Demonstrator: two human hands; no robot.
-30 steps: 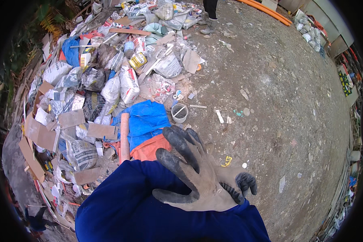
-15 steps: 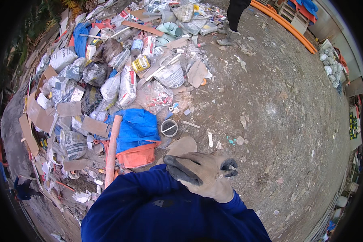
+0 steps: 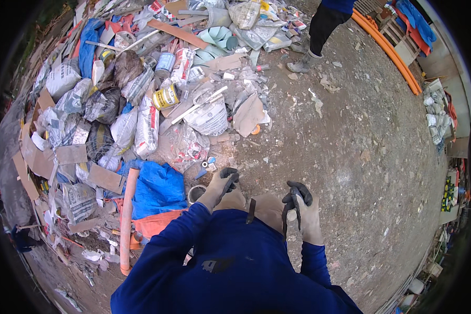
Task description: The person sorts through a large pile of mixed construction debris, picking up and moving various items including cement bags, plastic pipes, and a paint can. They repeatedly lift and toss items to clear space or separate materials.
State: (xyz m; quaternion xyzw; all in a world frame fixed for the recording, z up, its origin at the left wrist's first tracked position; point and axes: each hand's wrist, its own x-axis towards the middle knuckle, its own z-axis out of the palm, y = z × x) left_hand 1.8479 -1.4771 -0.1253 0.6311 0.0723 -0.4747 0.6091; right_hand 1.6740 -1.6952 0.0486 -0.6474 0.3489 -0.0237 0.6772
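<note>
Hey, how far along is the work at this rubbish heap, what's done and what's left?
Done: both hands are gloved, little else shows. In hand: the left hand and right hand are curled close to the body, and no rubbish is clearly held; the grip is hard to read. Left: nearly everything, it seems. The sacks, cardboard, blue tarp and orange pipe lie piled on the ground.
</note>
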